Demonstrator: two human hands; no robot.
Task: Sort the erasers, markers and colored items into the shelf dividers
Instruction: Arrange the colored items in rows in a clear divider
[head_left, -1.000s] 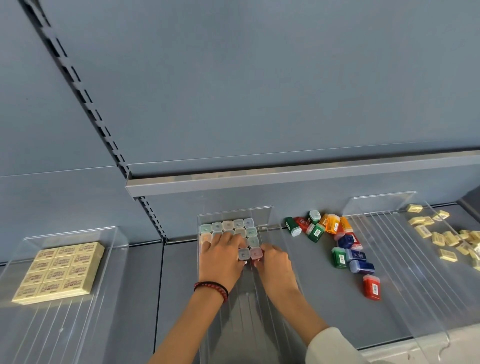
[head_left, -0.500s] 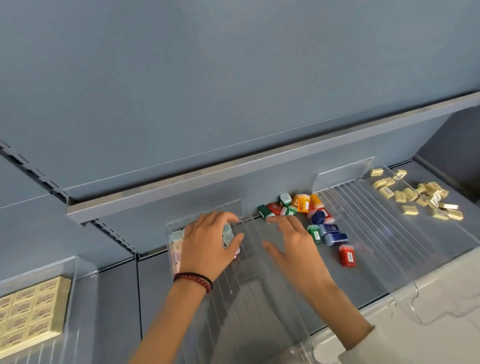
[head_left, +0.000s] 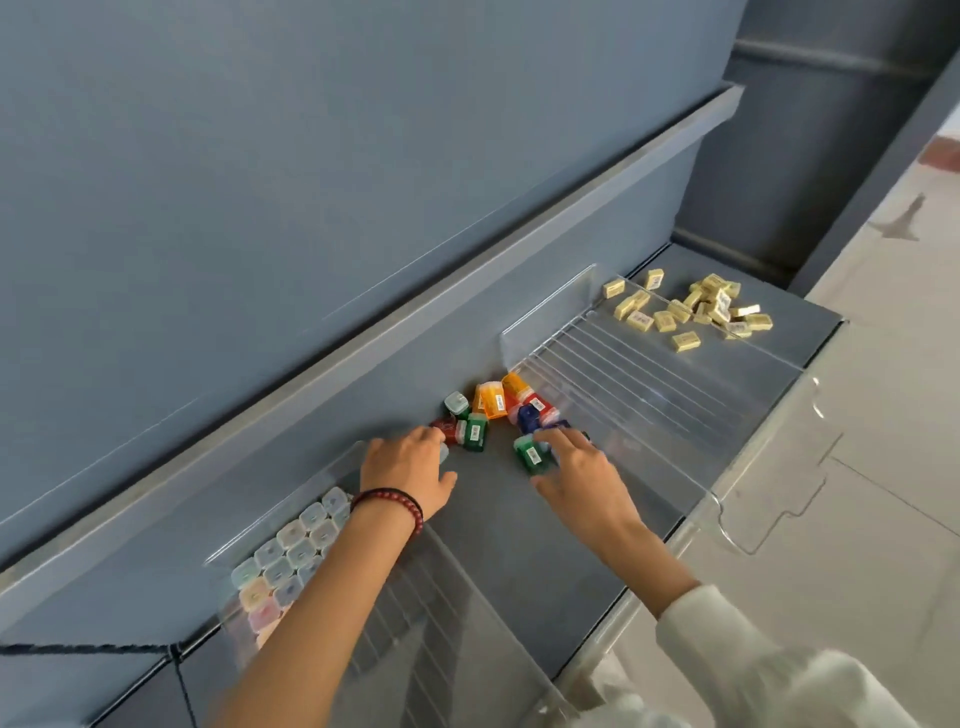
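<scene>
1. Grey-blue shelf (head_left: 493, 525), with a back panel of the same colour and a pale floor (head_left: 883, 467) off its right end.

2. Two clear ribbed dividers on the shelf. We log the left divider (head_left: 441, 618) under the person's left forearm and the right divider (head_left: 649, 395) farther along. A bare stretch of shelf lies between them.

3. Right arm in a white sleeve (head_left: 727, 649). The right hand (head_left: 582, 483) lies on the bare stretch with its fingers spread and its forefinger reaching the blue pieces. A green item (head_left: 530, 456) sits against this hand, between forefinger and thumb. The frame is blurred there, so we cannot tell whether the item is pinched or only touched.

4. Left arm, bare. The left hand (head_left: 410, 470) rests at the left edge of the pile with its fingers bent downward, their tips beside a red piece, and its thumb out to the side. A pale cap shows under the fingertips. We cannot tell whether the hand grips anything.

5. Pastel-capped markers (head_left: 291, 561), standing upright in a tight block at the back of the left divider.

6. Yellow erasers (head_left: 666, 320), scattered loose at the far right of the shelf, at and beyond the back of the right divider.

7. Coloured items (head_left: 492, 400) in red, orange, green and blue, heaped on the bare shelf against the right divider's left wall.

8. Red bead bracelet (head_left: 395, 501) with a dark cord, on the left wrist.
</scene>
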